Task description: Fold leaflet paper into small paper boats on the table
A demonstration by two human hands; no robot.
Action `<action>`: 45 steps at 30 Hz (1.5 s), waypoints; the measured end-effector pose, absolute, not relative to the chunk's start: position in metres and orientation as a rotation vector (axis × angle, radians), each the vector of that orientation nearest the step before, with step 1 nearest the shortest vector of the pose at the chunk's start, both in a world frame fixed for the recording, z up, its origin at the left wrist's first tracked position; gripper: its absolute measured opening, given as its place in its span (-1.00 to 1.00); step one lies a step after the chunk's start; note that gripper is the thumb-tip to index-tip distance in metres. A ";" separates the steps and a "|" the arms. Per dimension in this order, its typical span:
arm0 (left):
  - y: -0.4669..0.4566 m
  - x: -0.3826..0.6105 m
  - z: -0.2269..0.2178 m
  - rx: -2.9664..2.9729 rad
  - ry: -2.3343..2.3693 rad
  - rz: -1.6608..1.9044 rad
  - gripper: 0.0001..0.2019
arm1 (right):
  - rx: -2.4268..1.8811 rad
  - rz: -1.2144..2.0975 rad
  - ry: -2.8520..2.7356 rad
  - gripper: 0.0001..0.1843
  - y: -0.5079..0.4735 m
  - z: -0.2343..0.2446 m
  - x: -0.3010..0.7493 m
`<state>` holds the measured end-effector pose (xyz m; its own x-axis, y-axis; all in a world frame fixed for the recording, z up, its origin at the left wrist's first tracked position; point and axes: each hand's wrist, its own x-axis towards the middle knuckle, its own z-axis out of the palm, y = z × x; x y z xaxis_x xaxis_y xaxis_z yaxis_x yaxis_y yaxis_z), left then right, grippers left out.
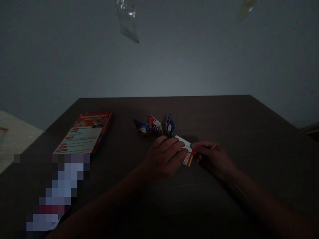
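One grey wall (199, 59) stands behind one dark table (214, 109). On the table's left side lies one pixelated thing (54, 196), too masked to name, and just beyond it one flat red-and-white pack (86, 136); whether that is a box or a book I cannot tell, and its inside is hidden. Two hands are at work near the middle: the left hand (166, 156) has its fingers curled over a card, and the right hand (213, 154) pinches the card's right edge between thumb and finger. One clear bag (127, 23) hangs against the wall, its contents too unclear to read, with one blurred scrap (245, 9) at the upper right. Three small folded papers stand beyond the left hand: two blue, the left one (142, 127) and the right one (169, 125), with one red-and-white (156, 124) between them. Smallest is the one card (188, 158), white above and red below, tilted between both hands.
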<state>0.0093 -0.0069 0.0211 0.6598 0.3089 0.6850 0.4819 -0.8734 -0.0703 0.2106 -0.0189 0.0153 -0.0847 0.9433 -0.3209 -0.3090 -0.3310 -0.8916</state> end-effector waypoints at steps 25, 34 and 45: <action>-0.012 0.028 0.026 -2.940 -2.502 -2.140 -0.75 | -1.262 1.035 -1.473 -0.79 -0.029 0.022 0.202; -0.011 0.033 0.024 -2.873 -2.830 -2.289 -0.74 | -1.273 1.012 -1.488 -0.76 -0.030 0.026 0.203; -0.014 0.032 0.018 -3.016 -2.428 -2.073 -0.65 | -1.272 1.049 -1.501 -0.76 -0.030 0.028 0.204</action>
<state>0.0317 -0.0138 0.0180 0.3052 0.9472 -0.0985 0.0511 0.0870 0.9949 0.2035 -0.0297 0.0278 -0.0873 0.9912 0.0998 0.2475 0.1186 -0.9616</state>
